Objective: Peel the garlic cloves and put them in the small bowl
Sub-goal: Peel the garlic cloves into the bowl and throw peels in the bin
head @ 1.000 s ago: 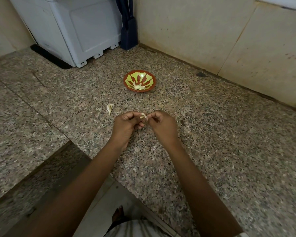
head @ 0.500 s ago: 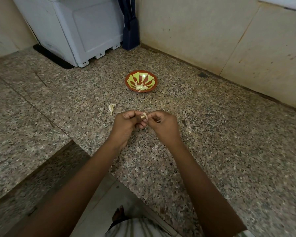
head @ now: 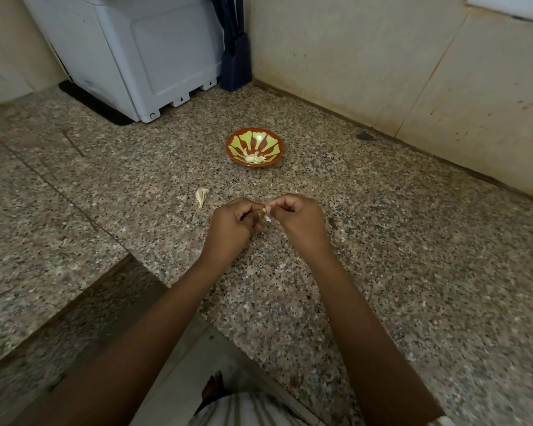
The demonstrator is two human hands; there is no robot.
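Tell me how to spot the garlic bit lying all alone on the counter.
Start at the speckled counter and find the red-and-green bowl. Nearer the camera, the pale garlic bit lies on bare stone, just left of the left hand. Unlike the cloves in the bowl or the held clove, nothing touches it.

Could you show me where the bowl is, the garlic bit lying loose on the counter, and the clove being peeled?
Bowl (head: 268, 142): head view, bare inner wall.
Loose garlic bit (head: 201, 196): head view, its middle.
Held clove (head: 265, 214): head view, its exposed pale part.
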